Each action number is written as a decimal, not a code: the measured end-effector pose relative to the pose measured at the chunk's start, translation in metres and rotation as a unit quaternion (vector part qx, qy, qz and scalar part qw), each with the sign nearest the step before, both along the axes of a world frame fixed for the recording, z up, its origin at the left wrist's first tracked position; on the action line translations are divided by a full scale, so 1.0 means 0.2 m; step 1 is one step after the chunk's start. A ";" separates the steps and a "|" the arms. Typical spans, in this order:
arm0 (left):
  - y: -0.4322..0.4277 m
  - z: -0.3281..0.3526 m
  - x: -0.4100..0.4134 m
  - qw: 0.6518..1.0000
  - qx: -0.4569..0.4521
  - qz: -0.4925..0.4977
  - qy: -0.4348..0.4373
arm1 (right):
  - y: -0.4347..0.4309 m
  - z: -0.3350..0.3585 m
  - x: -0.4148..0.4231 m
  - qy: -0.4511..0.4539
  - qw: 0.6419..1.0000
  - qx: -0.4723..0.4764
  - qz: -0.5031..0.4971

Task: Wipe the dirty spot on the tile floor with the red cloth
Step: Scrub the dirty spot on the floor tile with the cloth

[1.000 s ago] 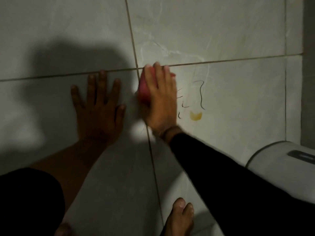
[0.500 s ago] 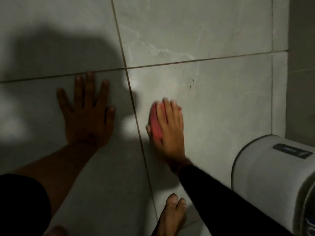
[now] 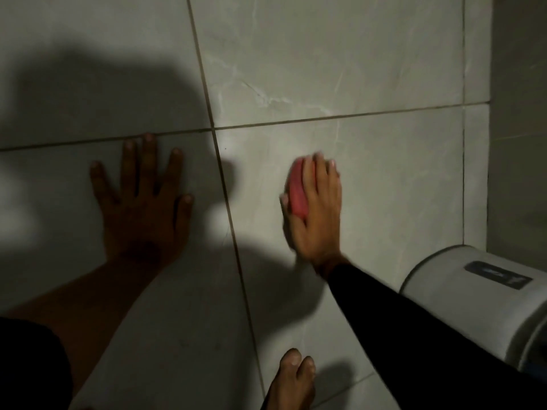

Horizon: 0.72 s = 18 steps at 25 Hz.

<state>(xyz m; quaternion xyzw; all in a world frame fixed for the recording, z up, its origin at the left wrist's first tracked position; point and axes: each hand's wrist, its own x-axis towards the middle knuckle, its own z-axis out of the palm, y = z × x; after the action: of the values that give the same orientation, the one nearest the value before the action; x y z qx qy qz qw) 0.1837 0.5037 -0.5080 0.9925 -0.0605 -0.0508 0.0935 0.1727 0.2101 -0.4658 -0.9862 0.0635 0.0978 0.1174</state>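
Right hand (image 3: 318, 213) at centre right, fingers curled over red cloth (image 3: 297, 189) pressed on tile floor (image 3: 384, 179), left hand (image 3: 145, 202) at centre left splayed flat, empty, white appliance (image 3: 473, 300) at lower right, dark label unreadable, bare foot (image 3: 291, 380) at bottom.

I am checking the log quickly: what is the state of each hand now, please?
Left hand: open, flat on the floor tile, holding nothing.
Right hand: closed on the red cloth, pressing it on the tile.
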 end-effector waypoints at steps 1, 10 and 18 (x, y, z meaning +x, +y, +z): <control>0.00 0.00 0.00 1.000 -0.002 0.000 0.000 | -0.07 0.03 -0.13 0.020 1.000 -0.011 -0.006; 0.00 0.02 0.00 1.000 -0.006 -0.005 -0.005 | 0.29 -0.05 0.66 -0.099 0.995 0.008 0.013; 0.00 0.03 -0.01 1.000 0.007 -0.008 0.005 | 0.12 0.11 -0.34 0.047 0.997 -0.006 0.062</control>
<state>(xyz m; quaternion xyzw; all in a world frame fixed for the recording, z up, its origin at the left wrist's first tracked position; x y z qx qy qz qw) 0.1820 0.5040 -0.5028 0.9923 -0.0680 -0.0571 0.0865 0.1054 0.2332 -0.4444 -0.9832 0.0083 0.1511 0.1019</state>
